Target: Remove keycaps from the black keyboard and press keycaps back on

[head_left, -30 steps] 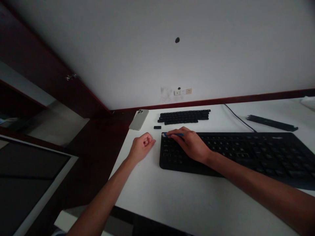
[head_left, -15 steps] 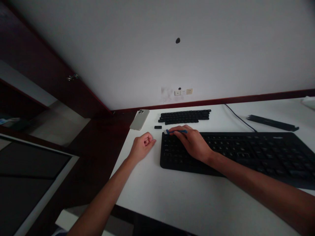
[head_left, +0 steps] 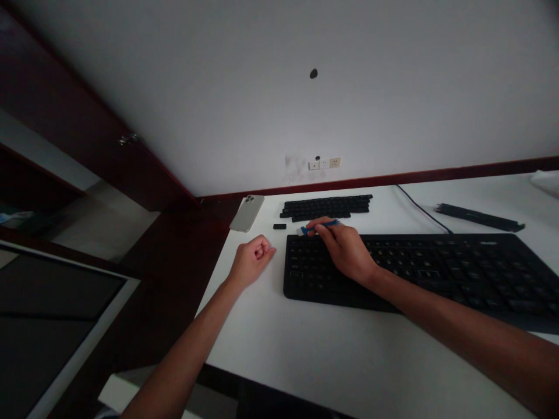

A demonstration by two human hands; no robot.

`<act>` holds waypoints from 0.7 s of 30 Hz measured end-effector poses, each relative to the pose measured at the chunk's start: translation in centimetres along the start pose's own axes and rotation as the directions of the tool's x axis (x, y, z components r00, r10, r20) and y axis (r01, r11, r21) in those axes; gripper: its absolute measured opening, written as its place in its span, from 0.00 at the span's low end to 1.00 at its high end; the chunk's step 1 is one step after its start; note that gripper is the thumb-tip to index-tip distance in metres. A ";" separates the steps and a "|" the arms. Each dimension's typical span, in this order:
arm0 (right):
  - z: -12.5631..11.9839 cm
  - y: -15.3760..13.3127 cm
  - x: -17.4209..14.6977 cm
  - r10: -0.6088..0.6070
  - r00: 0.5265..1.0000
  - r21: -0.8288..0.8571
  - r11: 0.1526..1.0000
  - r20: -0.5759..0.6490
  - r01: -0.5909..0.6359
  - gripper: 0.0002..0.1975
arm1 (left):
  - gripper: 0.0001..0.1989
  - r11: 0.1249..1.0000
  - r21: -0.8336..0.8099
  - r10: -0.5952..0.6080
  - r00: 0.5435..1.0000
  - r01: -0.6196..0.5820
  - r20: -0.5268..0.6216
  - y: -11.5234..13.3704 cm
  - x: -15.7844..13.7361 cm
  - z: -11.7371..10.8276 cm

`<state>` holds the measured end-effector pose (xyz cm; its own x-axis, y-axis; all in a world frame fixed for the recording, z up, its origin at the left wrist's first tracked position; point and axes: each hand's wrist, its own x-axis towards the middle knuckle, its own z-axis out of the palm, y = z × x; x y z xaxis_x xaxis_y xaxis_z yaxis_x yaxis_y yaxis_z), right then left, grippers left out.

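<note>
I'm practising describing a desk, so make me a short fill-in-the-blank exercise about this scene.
The right hand holds a slim tool whose handle is ____.
The phone lies face ____.
The table beneath the left hand is ____.
The keyboard under the right arm is ____.

Missing words: blue; down; white; black.

Dim light, soft shadows, stretched edges

A pale phone [head_left: 247,215] lies on the white table [head_left: 340,355].
</note>
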<state>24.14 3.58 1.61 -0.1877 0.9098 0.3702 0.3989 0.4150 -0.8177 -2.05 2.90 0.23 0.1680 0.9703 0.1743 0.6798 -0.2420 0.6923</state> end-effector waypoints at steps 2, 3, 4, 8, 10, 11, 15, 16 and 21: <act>0.0 0.0 0.0 0.017 1.000 -0.036 0.999 -0.012 -0.017 0.17 | 0.15 1.000 -0.005 0.001 1.000 -0.001 0.001 0.0 0.0 0.0; 0.0 0.0 0.0 0.001 1.000 -0.045 0.999 0.025 0.000 0.17 | 0.15 1.000 -0.006 0.001 1.000 -0.001 0.000 0.0 0.0 0.0; 0.0 -0.1 0.0 -0.027 0.997 -0.041 0.999 0.069 0.029 0.17 | 0.15 1.000 -0.006 0.001 1.000 -0.001 -0.001 -0.1 0.0 0.0; 0.0 -0.1 0.1 -0.051 0.997 -0.023 0.998 0.050 0.052 0.17 | 0.14 1.000 -0.004 0.006 1.000 -0.006 0.001 -0.2 0.0 0.0; 0.0 0.0 0.1 -0.012 0.999 -0.080 0.997 0.030 0.015 0.17 | 0.14 1.000 -0.003 0.008 1.000 -0.008 0.006 -0.2 0.0 0.0; 0.0 0.0 0.2 -0.006 0.999 -0.095 0.995 0.050 0.010 0.17 | 0.14 1.000 -0.003 0.008 1.000 -0.008 0.008 -0.2 0.0 0.0; -0.2 0.0 0.2 -0.024 0.997 -0.021 0.999 0.076 0.025 0.17 | 0.14 1.000 -0.004 0.006 1.000 -0.006 0.012 -0.1 0.0 -0.1; -0.2 -0.1 0.2 -0.020 0.998 -0.005 1.000 0.058 0.020 0.17 | 0.14 1.000 -0.005 0.005 1.000 -0.005 0.012 -0.1 0.0 -0.1; -0.4 -0.1 -0.1 0.031 1.000 -0.066 0.997 0.005 -0.030 0.19 | 0.15 1.000 -0.002 0.005 1.000 -0.005 0.010 -0.2 0.0 -0.1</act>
<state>24.44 3.44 1.86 -0.1798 0.9220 0.3428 0.4629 0.3868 -0.7976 -2.22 2.95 0.18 0.1784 0.9690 0.1712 0.6775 -0.2471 0.6927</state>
